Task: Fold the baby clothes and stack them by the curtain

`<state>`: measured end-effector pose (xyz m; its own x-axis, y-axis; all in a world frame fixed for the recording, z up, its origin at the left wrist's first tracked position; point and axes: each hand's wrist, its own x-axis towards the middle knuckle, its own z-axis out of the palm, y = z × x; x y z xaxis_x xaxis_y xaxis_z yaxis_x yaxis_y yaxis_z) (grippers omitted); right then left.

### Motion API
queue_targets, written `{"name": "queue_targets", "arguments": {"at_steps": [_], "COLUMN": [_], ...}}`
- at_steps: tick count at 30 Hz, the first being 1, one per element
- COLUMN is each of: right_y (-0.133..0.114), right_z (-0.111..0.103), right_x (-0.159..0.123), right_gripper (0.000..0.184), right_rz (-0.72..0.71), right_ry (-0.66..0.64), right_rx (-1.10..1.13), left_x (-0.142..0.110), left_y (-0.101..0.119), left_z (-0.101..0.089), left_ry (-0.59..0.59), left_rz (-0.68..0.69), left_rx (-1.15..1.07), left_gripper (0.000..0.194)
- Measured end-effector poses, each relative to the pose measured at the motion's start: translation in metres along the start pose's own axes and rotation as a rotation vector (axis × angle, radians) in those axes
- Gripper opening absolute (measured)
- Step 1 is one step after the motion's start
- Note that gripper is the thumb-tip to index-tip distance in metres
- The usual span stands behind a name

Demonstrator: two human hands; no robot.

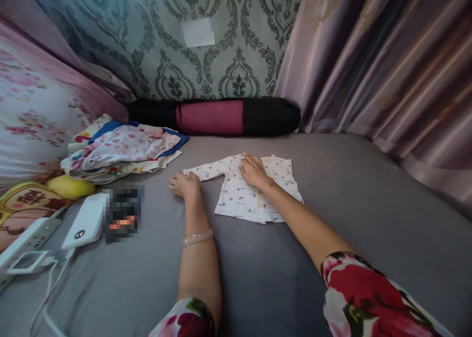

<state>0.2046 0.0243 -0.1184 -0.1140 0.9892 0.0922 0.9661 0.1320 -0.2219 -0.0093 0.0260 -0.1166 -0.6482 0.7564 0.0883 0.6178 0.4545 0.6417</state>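
Observation:
A small white baby shirt [239, 199] with a scattered print lies flat on the grey sheet. Its left sleeve stretches out to the side, while no sleeve sticks out on the right. At that sleeve's cuff, my left hand [185, 183] has its fingers curled closed on the fabric; the fingertips are partly hidden. My right hand [253, 171] rests palm down on the upper middle of the shirt, fingers extended and a little apart. My right forearm covers part of the shirt's lower right side.
Folded clothes [125, 148] are piled at the back left. A black and maroon roll [210, 117] lies along the wall. On the left are a yellow cushion [70, 187], a white power bank [86, 221], a power strip [31, 238] and cables. Curtains [368, 57] hang at right.

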Motion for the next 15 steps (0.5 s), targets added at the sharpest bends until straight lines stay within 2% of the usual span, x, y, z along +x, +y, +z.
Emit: {"name": "queue_targets", "arguments": {"at_steps": [5,11,15], "right_y": [-0.017,-0.022,-0.022], "right_z": [0.005,0.011,0.008], "right_x": [0.017,0.027,0.031], "right_gripper": [0.038,0.040,0.041], "right_rz": [-0.085,-0.018,0.012], "right_ry": [-0.015,-0.080,-0.131], "right_rx": [0.090,0.085,0.078], "left_x": [0.004,0.015,0.019], "left_y": [-0.004,-0.009,-0.009], "left_z": [0.005,0.016,0.018], "left_ry": [0.004,0.008,-0.028], "left_rz": [-0.031,-0.016,-0.021], "left_rx": [0.031,0.036,0.029], "left_gripper": [0.031,0.029,0.018]}}
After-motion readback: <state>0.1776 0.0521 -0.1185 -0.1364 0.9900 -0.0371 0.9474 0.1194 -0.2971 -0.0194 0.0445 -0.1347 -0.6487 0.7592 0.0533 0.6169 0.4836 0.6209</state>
